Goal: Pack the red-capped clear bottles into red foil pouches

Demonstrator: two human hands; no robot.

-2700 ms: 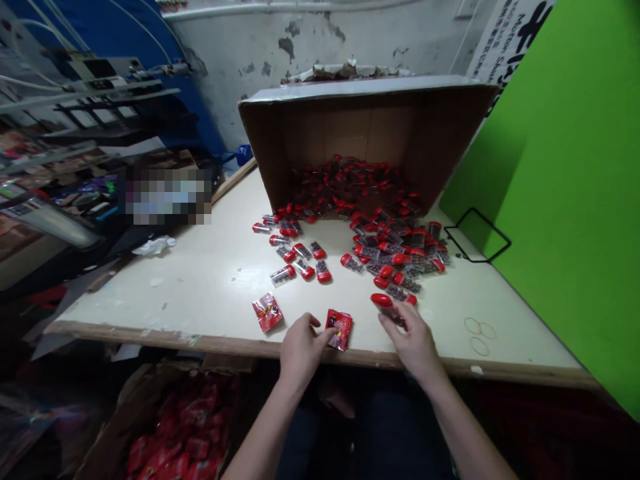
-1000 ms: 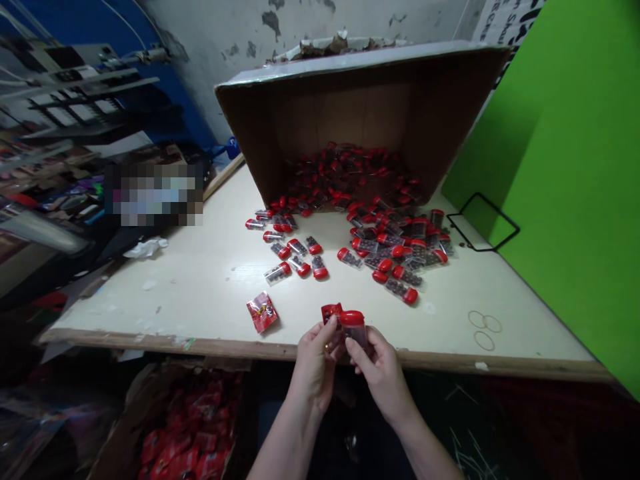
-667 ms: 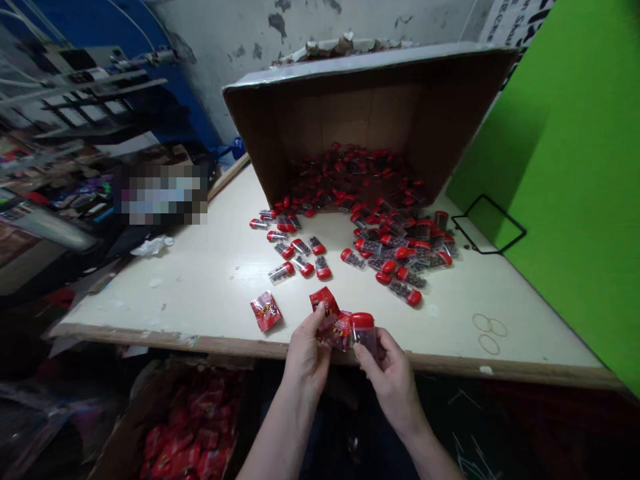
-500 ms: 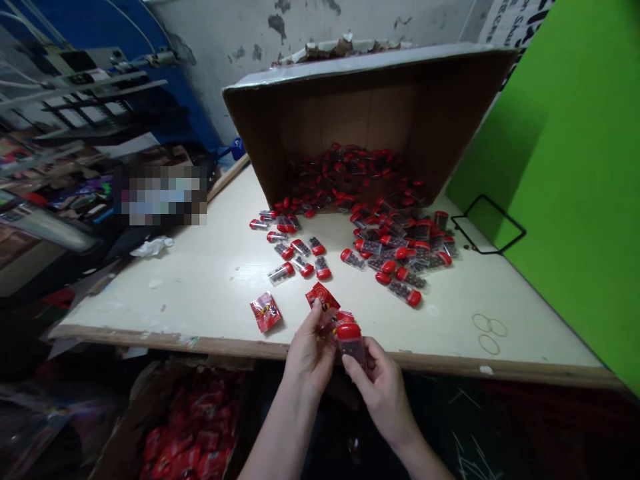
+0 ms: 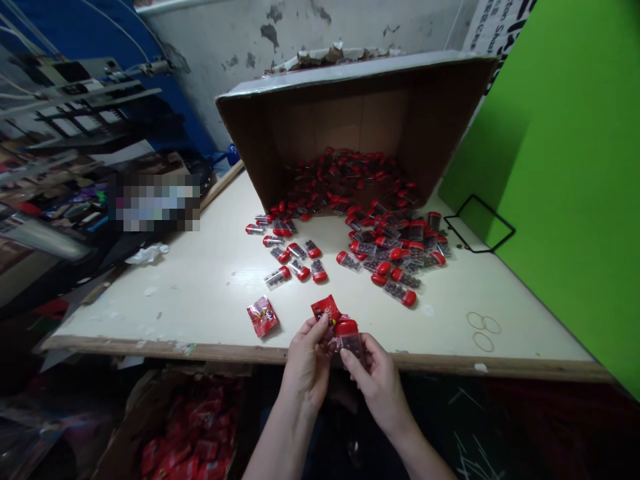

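Over the table's front edge, my left hand pinches a small red printed packet between thumb and fingers. Close beside it, my right hand grips a clear plastic container with a red cap and dark beads inside. The container's cap end is up against the packet; whether it is inside the packet's mouth I cannot tell. Another red packet lies flat on the table to the left. Several loose red-capped containers are scattered beyond my hands, with a bigger pile to the right.
A cardboard box on its side opens toward me, with many red-capped containers spilling out. Below the table at left stands a carton of red packets. A black wire stand, rubber bands and a green panel are at the right.
My left thumb and fingers have shifted up along the red packet, and the packet has closed in on the container's cap. The view has shifted slightly.
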